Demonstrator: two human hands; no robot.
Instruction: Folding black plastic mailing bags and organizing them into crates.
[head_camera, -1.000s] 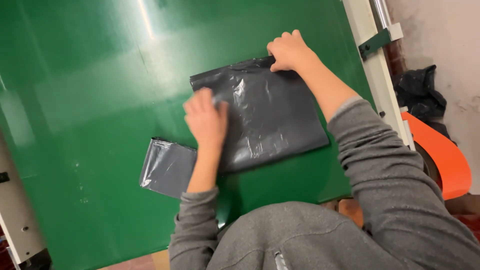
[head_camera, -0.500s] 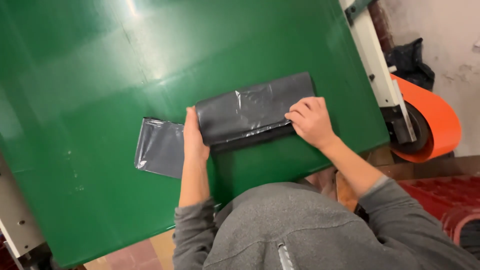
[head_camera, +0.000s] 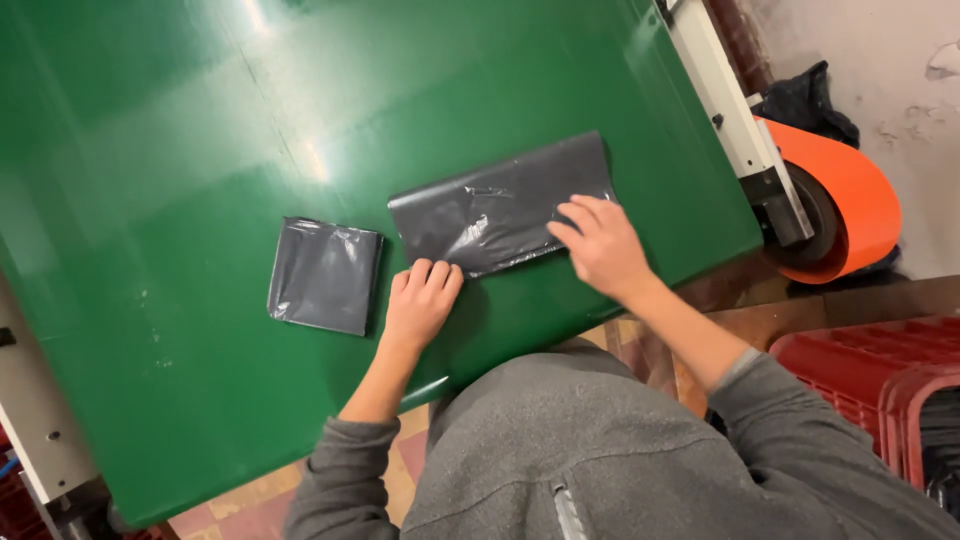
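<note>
A dark grey plastic bag, folded into a long strip, lies on the green table. My left hand rests flat at the strip's near left corner, fingertips touching its edge. My right hand presses flat on the strip's right part, fingers spread. A smaller, squarely folded grey bag lies to the left, apart from both hands.
A white machine frame runs along the table's right edge, with an orange roll beyond it. A red crate stands at the lower right. A dark bundle lies by the wall.
The wide grey bag has been folded in half into a strip. My right hand came from the far edge down onto it. The small folded bag now lies apart from the strip.
</note>
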